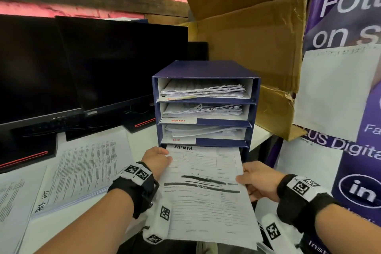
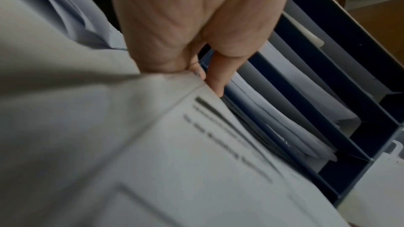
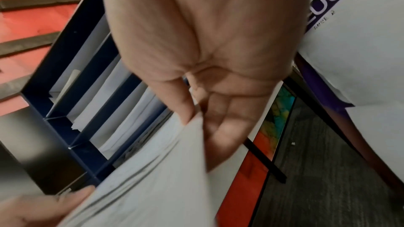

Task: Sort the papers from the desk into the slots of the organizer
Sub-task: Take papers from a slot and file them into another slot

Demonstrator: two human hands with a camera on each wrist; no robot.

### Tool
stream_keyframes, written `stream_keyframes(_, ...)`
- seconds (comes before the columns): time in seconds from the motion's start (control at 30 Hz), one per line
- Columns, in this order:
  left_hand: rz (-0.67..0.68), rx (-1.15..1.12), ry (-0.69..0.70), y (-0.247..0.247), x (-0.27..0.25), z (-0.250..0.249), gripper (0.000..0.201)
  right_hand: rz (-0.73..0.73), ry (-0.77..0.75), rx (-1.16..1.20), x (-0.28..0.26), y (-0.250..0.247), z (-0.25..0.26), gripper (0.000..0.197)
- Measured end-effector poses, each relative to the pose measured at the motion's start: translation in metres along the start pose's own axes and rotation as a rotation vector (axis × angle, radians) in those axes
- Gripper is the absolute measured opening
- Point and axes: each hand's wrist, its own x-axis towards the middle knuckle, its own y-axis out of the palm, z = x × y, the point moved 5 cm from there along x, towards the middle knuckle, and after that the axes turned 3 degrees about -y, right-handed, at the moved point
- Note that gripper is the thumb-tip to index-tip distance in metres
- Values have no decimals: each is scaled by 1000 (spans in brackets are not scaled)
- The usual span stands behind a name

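A person's two hands feed a white printed form headed "ADMIN" in black marker (image 1: 204, 189) toward the lowest opening of a dark blue four-tier cardboard paper organizer (image 1: 204, 105) on a white desk (image 1: 142, 142). The form's far edge reaches the mouth of that bottom slot, whose interior is hidden behind the sheet; whether the edge is already inside cannot be told. Its near edge is cut off below, and most of its print is too blurred to read in both wrist views. The left hand (image 1: 157, 161) is curled at the sheet's far left corner, the fingers bent round the paper's edge beside the organizer's front. The right hand (image 1: 258, 180) pinches the right edge, thumb on top and fingers beneath. Both wrists wear black straps with white coded tags. The form lies with its long axis running from the person toward the organizer, headed end leading, tilted up slightly toward the slot. The three upper tiers each hold stacked white papers (image 1: 203, 89); a red-lettered label reading "ADMIN" (image 1: 178, 120) marks the second shelf. More printed sheets (image 1: 86, 169) lie on the desk to the left, in front of two dark computer monitors (image 1: 82, 68). A brown cardboard box (image 1: 247, 27) and a purple banner (image 1: 350, 16) stand behind and to the right.
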Motion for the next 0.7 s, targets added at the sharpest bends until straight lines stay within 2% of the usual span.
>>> stream_keyframes(0.1, 83, -21, -131, 2, -6, 8, 42, -167, -57, 72, 6, -2, 7, 18)
stream_keyframes(0.13, 109, -6, -160, 1, -10, 10, 45, -202, -69, 127, 9, -2, 9, 19)
stream_keyframes(0.27, 222, 15, -219, 1, -27, 13, 23, -389, -75, 299, 19, -11, 12, 22)
stream_keyframes(0.33, 284, 39, -217, 1, -35, 13, 22, -515, -49, 364, 23, -20, 9, 21)
stream_keyframes(0.4, 333, 106, -190, 0, -40, 8, 17, -544, -51, 365, 23, -22, 13, 20)
stream_keyframes(0.47, 305, 306, -81, -2, -37, 2, 17, -475, -63, 312, 19, -15, 19, 20)
stream_keyframes(0.53, 177, 490, 21, -7, -30, -6, 15, -338, -55, 164, 9, -5, 24, 20)
stream_keyframes(0.57, 124, 506, 53, -9, -27, -10, 9, -224, -16, 62, 2, 3, 24, 22)
stream_keyframes(0.63, 34, 461, 81, -9, -20, -10, 20, 15, 102, -61, -9, 15, 18, 29)
stream_keyframes(0.7, -36, 356, 67, -10, -16, -8, 30, 47, 141, -56, -7, 15, 13, 38)
